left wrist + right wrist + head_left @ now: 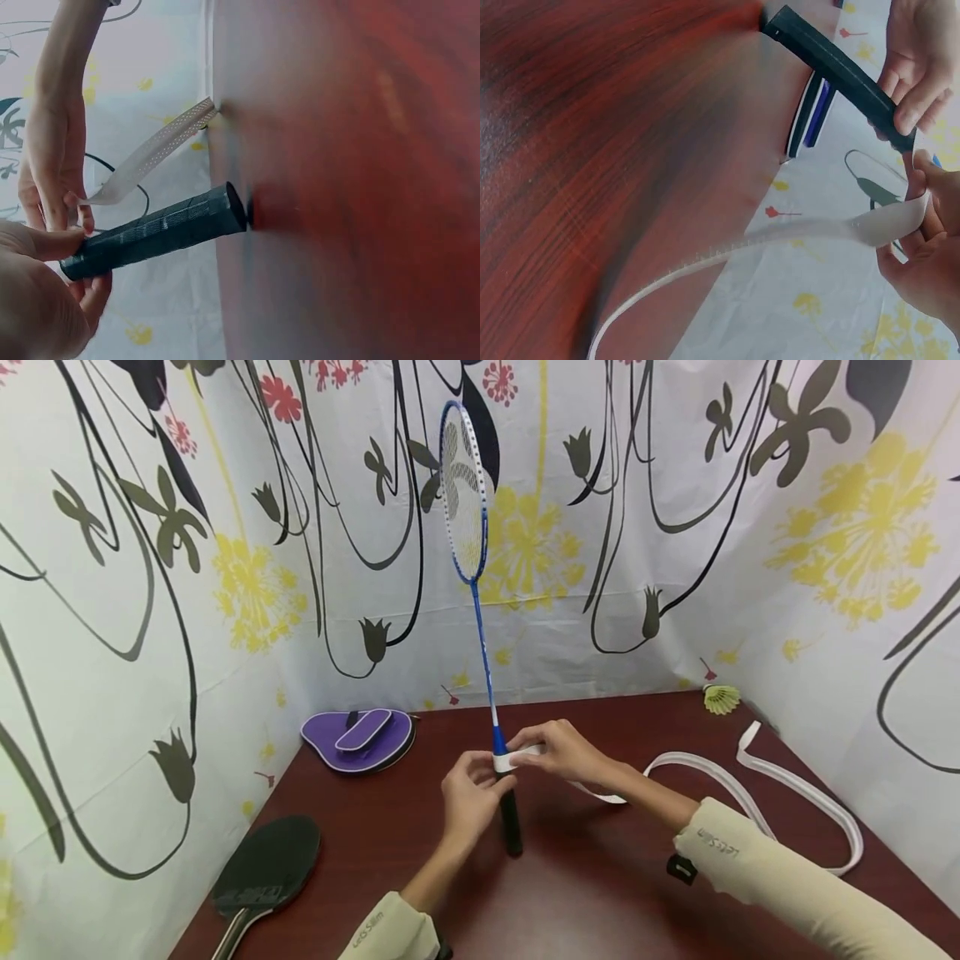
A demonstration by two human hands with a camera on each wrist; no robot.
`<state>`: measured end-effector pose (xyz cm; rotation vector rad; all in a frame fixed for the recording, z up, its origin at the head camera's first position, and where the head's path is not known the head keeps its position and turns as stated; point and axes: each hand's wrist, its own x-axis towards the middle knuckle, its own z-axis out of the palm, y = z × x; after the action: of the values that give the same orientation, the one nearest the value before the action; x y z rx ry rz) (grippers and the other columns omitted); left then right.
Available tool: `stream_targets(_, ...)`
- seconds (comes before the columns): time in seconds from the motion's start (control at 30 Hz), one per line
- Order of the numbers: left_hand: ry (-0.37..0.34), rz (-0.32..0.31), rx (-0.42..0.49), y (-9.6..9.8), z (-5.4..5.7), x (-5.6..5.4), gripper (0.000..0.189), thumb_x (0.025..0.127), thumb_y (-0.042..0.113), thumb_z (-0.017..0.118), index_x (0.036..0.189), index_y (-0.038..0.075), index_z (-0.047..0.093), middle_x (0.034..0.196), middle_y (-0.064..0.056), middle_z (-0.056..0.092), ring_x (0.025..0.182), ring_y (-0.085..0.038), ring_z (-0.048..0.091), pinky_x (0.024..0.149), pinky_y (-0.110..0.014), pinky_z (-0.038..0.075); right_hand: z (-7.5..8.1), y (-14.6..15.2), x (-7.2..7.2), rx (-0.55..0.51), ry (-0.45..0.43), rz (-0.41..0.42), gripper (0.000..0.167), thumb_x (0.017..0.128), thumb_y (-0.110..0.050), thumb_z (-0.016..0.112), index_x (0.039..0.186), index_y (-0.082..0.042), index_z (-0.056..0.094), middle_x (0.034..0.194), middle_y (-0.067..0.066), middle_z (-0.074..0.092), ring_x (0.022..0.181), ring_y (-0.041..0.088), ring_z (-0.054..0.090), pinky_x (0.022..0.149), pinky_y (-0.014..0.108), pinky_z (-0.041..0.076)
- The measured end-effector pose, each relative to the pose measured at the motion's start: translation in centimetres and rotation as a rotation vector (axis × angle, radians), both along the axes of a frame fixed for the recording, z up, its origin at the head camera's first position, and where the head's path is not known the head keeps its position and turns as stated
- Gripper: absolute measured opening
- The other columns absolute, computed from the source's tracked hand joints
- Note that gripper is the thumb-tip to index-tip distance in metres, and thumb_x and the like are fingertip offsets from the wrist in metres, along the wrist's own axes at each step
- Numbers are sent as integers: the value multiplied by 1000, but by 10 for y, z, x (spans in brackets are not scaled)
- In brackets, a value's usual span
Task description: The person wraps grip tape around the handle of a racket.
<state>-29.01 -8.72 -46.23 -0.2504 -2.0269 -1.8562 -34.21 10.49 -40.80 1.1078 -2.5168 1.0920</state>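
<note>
A blue and white badminton racket stands nearly upright, its black handle pointing down at the table. My left hand pinches the upper part of that handle between thumb and fingers. Just above, white grip tape lies around the top of the handle, below the blue cone. My right hand pinches the tape close to the racket. From there the perforated strip hangs down and trails across the table to the right. In the right wrist view the tape loops over my right fingers.
A black table tennis bat lies at the left edge of the dark red table. Behind it sits a purple bat case. A yellow shuttlecock is at the far right corner. A small black object lies by my right sleeve.
</note>
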Motion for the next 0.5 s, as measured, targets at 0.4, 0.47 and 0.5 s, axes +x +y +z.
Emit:
stream_targets(0.4, 9, -166, 105, -13, -3, 8, 44, 83, -8, 82, 122, -3, 63, 119, -19, 68, 111, -30, 69, 93, -34, 58, 5, -6, -4, -39, -98, 51, 23, 90, -27, 84, 111, -18, 80, 89, -11, 77, 69, 7, 65, 60, 23, 51)
stream_targets(0.47, 7, -176, 107, -14, -5, 9, 43, 84, -9, 81, 123, -4, 63, 120, -20, 68, 113, -31, 68, 93, -34, 58, 6, -8, -5, -18, -122, 62, 28, 90, -27, 84, 115, -16, 79, 88, -10, 77, 71, 6, 66, 61, 22, 51)
stream_targets(0.5, 5, -183, 108, -15, -6, 9, 43, 85, -9, 80, 124, -4, 62, 121, -21, 68, 114, -31, 68, 93, -34, 58, 7, -8, -6, -4, -134, 68, 29, 90, -27, 84, 116, -15, 79, 88, -10, 77, 71, 6, 65, 61, 22, 51)
